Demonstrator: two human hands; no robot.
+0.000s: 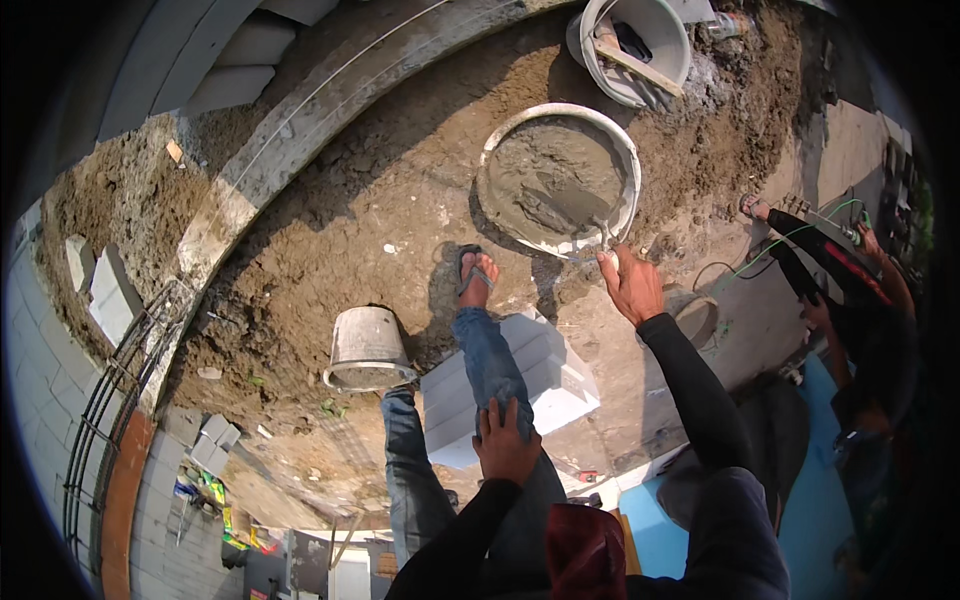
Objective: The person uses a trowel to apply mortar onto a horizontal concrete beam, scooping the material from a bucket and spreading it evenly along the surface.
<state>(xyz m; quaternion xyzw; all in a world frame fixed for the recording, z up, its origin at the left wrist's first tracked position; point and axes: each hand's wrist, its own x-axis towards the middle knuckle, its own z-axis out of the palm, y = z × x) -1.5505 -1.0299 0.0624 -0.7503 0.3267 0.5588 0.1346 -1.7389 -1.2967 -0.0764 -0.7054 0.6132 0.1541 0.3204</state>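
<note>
My right hand (632, 287) is closed around the handle of a trowel (604, 238) at the near right rim of a round basin (489, 187). Grey wet mortar (545, 165) fills much of the basin, and the trowel's blade is hard to make out against it. My left hand (507, 440) lies with fingers spread on the knee of my jeans (488, 365), holding nothing. Under that leg sits a stack of pale grey blocks (450, 405). My sandalled foot (475, 272) stands on the soil, short of the basin.
A tipped bucket (368, 340) lies left of my leg. Beyond the basin, another bucket (600, 75) holds a wooden piece. A low concrete beam (270, 160) curves along the left, near a steel rebar cage (112, 385). At right, another person's arm (815, 245) reaches in near a green cord (795, 232).
</note>
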